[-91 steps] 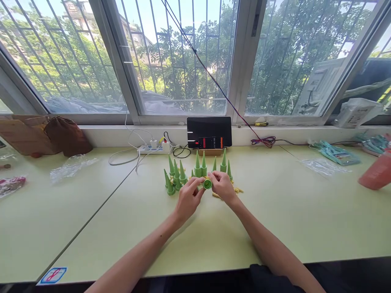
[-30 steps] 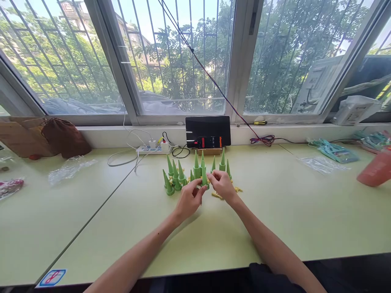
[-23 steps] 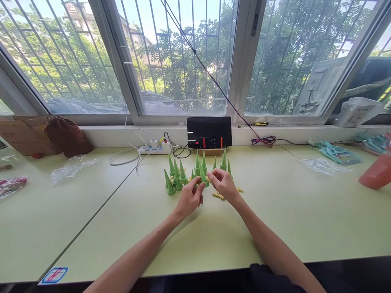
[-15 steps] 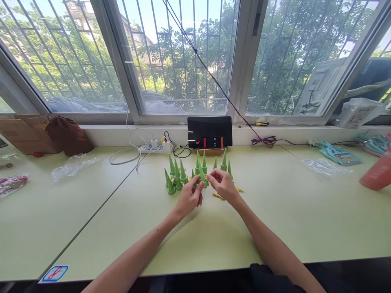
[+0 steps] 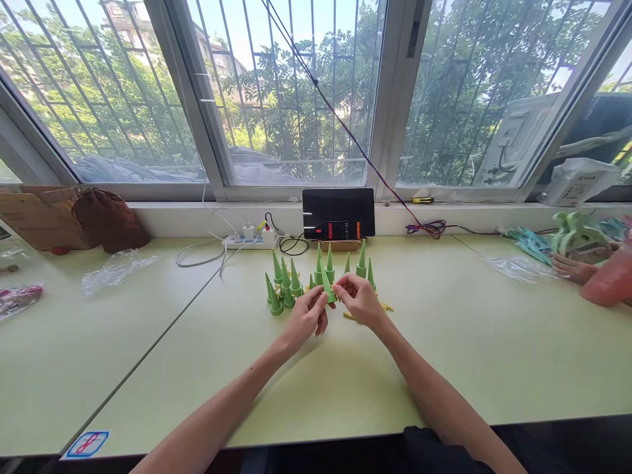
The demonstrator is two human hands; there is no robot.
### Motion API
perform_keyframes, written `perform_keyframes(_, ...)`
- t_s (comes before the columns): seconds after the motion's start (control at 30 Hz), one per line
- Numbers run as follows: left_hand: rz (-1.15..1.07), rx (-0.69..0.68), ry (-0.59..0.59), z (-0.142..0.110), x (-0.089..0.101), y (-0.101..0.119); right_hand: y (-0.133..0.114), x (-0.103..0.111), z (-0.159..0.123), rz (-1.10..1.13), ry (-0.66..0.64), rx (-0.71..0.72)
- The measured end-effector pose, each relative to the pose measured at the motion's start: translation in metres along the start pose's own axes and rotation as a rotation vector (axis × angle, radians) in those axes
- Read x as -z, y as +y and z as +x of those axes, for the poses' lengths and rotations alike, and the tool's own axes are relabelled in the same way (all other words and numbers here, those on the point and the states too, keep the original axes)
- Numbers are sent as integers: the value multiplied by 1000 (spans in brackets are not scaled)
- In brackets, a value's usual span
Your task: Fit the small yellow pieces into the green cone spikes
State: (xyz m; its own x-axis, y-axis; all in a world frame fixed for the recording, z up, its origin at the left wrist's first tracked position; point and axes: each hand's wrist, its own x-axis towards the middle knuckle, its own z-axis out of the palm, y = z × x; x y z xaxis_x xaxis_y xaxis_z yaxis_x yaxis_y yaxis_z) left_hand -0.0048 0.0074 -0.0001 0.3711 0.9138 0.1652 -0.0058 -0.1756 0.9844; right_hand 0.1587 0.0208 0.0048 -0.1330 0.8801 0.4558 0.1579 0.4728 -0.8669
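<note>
My left hand (image 5: pixel 306 317) and my right hand (image 5: pixel 360 301) meet over the pale green table (image 5: pixel 316 368), fingers pinched on one green cone (image 5: pixel 326 287) held tilted between them. A small yellow piece seems to sit at its base by my right fingertips; I cannot make it out clearly. Behind the hands several green cones (image 5: pixel 286 284) stand upright in a cluster. Small yellow pieces (image 5: pixel 382 307) lie on the table beside my right hand.
A dark tablet with a phone (image 5: pixel 338 214) leans at the windowsill behind the cones. A power strip with cables (image 5: pixel 247 240) lies at the back left, near a plastic bag (image 5: pixel 116 268) and a brown pouch (image 5: pixel 107 219). Another person's hand (image 5: pixel 573 266) holds green items at the far right.
The cone went from facing me base-on to pointing up and tilted between my fingers. Another person's hand with green items has come in at the far right.
</note>
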Motion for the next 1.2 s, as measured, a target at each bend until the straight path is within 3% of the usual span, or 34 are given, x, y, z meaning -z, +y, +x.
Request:
perform_keyframes(0.27,-74,50,-11,-1,-4,7,-1,-3,-2,-19,9,25)
perform_keyframes(0.47,-146,108,6,-1,-5,8,-6,-8,-6,-158,35,119)
perform_keyframes(0.87,-327,212,-46,0,-2,6,-10,-12,-11,-282,-33,193)
perform_keyframes(1.2,-349,202,-70,0,0,4,-10,-16,-12,-295,-57,220)
